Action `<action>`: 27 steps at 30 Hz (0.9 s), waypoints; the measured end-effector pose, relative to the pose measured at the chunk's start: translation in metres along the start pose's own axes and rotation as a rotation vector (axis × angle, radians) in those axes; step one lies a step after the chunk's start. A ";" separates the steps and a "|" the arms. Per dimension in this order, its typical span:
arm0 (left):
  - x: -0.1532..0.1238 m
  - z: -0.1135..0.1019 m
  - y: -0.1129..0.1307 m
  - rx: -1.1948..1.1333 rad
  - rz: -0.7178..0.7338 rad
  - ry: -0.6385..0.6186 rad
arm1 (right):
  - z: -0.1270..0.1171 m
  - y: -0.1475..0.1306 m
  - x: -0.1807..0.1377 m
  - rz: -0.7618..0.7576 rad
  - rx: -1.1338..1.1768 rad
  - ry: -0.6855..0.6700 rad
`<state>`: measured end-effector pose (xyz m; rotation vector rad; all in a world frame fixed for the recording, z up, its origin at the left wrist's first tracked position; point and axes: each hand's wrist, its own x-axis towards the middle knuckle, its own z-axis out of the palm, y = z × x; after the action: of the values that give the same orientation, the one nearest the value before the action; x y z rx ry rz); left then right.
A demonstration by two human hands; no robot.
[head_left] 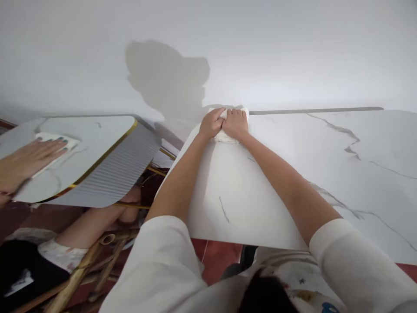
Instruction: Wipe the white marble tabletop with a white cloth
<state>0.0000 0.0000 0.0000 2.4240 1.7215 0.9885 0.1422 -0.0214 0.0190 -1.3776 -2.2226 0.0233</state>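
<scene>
one flat, grey-veined white tabletop; at its far edge, left hand and right hand, fingers close together, over crumpled white cloth, cannot tell if pinching; by overreaching, might scrape knuckles on smooth pale wall beyond tabletop.

I have a white cloth flat on a white tabletop with grey veining, my left hand and right hand side by side on top of it. The tabletop stretches mostly to the right of my cloth, where the longest veins branch; a short vein marks the surface on my side of it. Left of my cloth, a separate gold-edged marbled top carries another white cloth under a co-worker's hand. Red floor shows lower down, on my side of the cloth.
</scene>
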 end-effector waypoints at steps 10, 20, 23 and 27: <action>-0.053 -0.014 0.040 0.024 0.059 -0.032 | -0.019 -0.018 -0.063 0.012 -0.030 0.035; -0.152 -0.052 0.096 0.098 0.032 -0.087 | -0.049 -0.066 -0.162 -0.007 -0.039 0.046; -0.181 -0.062 0.105 0.125 0.030 -0.084 | -0.058 -0.081 -0.185 -0.023 -0.031 0.011; -0.208 -0.072 0.112 0.141 0.014 -0.075 | -0.064 -0.094 -0.206 -0.055 -0.020 -0.015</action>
<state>0.0187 -0.2463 -0.0035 2.5244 1.8092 0.7922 0.1632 -0.2555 0.0142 -1.3299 -2.2780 -0.0082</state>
